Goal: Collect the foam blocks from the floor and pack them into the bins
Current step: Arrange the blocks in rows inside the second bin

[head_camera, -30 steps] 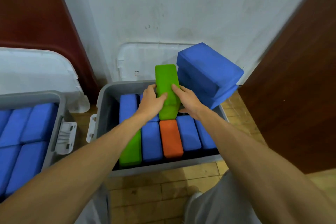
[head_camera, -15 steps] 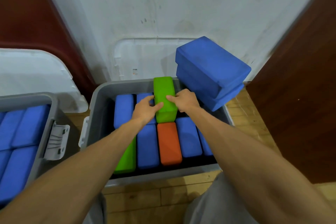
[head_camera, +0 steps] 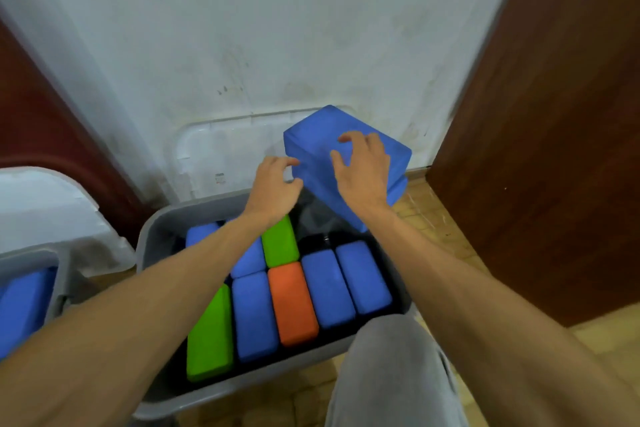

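Note:
A grey bin (head_camera: 152,239) in front of me holds several foam blocks on edge: blue ones, an orange block (head_camera: 292,302) and two green ones, the far green block (head_camera: 280,242) now seated in its row. A stack of two large blue blocks (head_camera: 322,149) leans tilted on the bin's far right corner. My right hand (head_camera: 362,166) hovers over the top blue block with fingers spread and bent; contact is unclear. My left hand (head_camera: 273,184) is at the stack's left edge, fingers loosely curled, holding nothing.
A white lid (head_camera: 221,149) leans on the wall behind the bin. A second grey bin (head_camera: 55,263) with blue blocks stands at the left, its white lid (head_camera: 45,211) behind. A brown wooden panel (head_camera: 554,149) rises at the right. My knee (head_camera: 391,367) is near the bin's front.
Both hands let go of the green block, which now sits down in the bin. They moved up and right to the stacked blue blocks.

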